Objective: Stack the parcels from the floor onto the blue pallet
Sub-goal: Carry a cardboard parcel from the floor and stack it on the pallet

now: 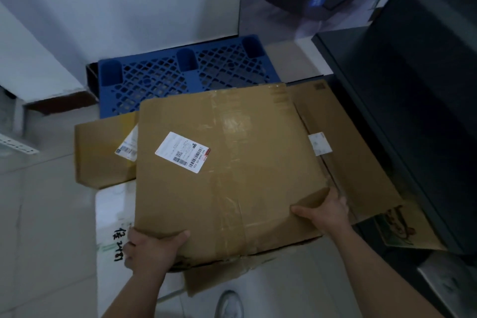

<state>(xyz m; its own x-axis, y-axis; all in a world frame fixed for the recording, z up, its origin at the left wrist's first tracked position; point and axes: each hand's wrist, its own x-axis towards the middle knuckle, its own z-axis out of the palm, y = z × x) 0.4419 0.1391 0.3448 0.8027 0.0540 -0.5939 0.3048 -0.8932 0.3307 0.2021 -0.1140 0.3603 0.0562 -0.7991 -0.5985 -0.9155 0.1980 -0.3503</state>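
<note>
A large taped brown cardboard parcel with a white shipping label fills the middle of the view. My left hand grips its near left corner, thumb on top. My right hand grips its near right corner, thumb on top. Beyond the parcel, against the wall, lies the blue lattice pallet with nothing visible on it; its near edge is hidden by the parcel. A smaller brown parcel lies on the floor to the left. A flat cardboard parcel lies to the right, partly under the large one.
A white box with black handwriting sits beneath the large parcel at the left. A dark cabinet borders the right side. A white wall stands behind the pallet. A shoe shows at the bottom. Pale floor tiles spread to the left.
</note>
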